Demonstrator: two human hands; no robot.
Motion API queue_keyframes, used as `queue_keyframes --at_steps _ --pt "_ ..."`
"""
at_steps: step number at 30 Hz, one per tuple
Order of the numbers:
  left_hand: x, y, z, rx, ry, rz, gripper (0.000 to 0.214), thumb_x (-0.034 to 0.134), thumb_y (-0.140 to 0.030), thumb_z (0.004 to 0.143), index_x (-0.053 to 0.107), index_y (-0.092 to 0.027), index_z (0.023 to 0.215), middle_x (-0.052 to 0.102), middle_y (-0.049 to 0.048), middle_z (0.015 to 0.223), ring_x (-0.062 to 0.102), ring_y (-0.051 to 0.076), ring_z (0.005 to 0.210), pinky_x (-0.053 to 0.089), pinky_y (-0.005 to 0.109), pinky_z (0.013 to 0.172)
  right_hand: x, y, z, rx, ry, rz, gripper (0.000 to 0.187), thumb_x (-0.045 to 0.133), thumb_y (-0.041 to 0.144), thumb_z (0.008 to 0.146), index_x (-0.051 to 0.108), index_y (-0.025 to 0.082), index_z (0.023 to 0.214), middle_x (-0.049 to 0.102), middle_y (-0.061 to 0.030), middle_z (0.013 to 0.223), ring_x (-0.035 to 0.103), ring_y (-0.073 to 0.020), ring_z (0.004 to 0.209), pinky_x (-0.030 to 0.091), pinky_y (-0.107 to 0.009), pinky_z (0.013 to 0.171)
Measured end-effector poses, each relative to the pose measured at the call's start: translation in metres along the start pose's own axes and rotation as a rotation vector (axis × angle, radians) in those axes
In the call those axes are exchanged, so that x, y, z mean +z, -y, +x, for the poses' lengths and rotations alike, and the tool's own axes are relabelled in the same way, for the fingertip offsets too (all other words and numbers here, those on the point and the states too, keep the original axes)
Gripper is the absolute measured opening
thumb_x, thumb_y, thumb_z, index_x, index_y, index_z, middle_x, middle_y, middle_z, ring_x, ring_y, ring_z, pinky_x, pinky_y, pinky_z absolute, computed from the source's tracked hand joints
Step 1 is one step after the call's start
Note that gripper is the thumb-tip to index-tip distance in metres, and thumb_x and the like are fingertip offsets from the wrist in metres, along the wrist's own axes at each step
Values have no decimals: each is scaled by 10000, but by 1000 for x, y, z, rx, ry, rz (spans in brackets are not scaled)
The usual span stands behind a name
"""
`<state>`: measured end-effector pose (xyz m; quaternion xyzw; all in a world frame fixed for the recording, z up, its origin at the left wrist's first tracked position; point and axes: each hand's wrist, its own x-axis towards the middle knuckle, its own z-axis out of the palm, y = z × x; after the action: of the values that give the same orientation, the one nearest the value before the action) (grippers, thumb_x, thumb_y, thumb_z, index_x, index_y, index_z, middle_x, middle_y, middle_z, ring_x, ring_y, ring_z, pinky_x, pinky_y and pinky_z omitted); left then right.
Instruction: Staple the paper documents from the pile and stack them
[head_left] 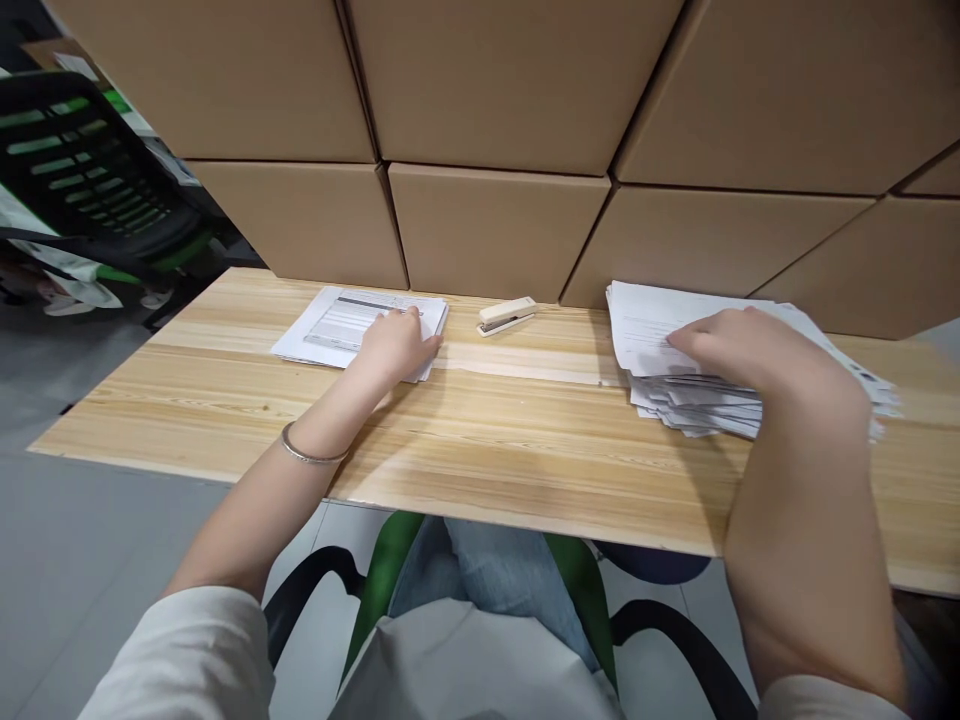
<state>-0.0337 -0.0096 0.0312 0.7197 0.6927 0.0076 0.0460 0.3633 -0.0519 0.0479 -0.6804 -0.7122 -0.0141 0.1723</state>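
My left hand (397,345) rests on the right part of a small, low stack of printed papers (330,325). Its fingers are slightly bent and apart, and the thumb points towards the stack's right edge. A thicker, uneven pile of papers (649,325) stands on the right, with sheet edges jutting out at the front and right. Over this pile lies my right hand (739,345), its thumb stretched left across the top sheet; most of its other fingers are hidden behind the hand. Between the two paper stacks sits a cream-coloured stapler (507,315), touched by neither hand.
Stacked cardboard boxes (495,235) form a wall along the back of the wooden table (480,440). At the left, beyond the table's end, stands a black mesh chair (90,170). Below the front edge is a green chair (386,570) with black armrests.
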Motion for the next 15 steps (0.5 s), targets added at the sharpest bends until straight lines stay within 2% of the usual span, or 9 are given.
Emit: queue_keyframes --at_steps 2,3,6,8,10,13,15 --pt "-1 2 1 2 5 -9 624 487 -540 909 588 -73 1310 694 249 1225 647 393 1152 496 452 953 1 20 -1 57 73 -90 324 516 201 844 616 259 542 548 -30 447 602 -225 563 386 -557 1092" --pt "-1 3 2 2 5 -14 618 490 -543 905 597 -80 1300 703 243 1214 656 393 1140 500 451 947 2 29 -1 52 65 -126 302 485 178 842 678 245 620 599 -46 501 659 -250 664 324 -564 1153" --pt "-2 6 3 1 -2 -23 599 503 -550 892 622 -106 1275 720 224 1199 670 383 1125 508 437 936 11 52 1 -104 -74 -159 343 441 179 852 780 148 891 764 -141 849 713 -311 1010 238 -560 1229" --pt "-2 7 3 6 -8 -30 595 511 -547 884 633 -106 1264 725 227 1187 675 383 1112 512 434 924 20 65 1 -217 -108 -153 429 408 190 874 766 72 1079 744 -193 1161 649 -330 1214 199 -565 1251" --pt "-4 7 2 13 -10 -38 595 515 -533 879 639 -94 1262 729 236 1167 679 388 1093 513 438 913 28 77 1 -311 -106 -134 493 392 204 896 700 39 1246 642 -201 1377 537 -338 1368 163 -576 1261" --pt "-8 8 1 18 -4 -58 529 504 -483 878 683 -102 1200 744 224 1108 686 377 1053 511 425 885 40 94 -3 -408 -92 -77 533 411 255 939 583 80 1412 492 -168 1544 380 -335 1487 157 -602 1256" --pt "-11 9 2 12 3 -86 410 487 -398 876 736 -127 1057 758 200 1011 696 355 980 505 399 830 48 104 -5 -445 -69 -30 532 425 298 968 548 100 1447 446 -163 1577 343 -335 1507 170 -616 1250"
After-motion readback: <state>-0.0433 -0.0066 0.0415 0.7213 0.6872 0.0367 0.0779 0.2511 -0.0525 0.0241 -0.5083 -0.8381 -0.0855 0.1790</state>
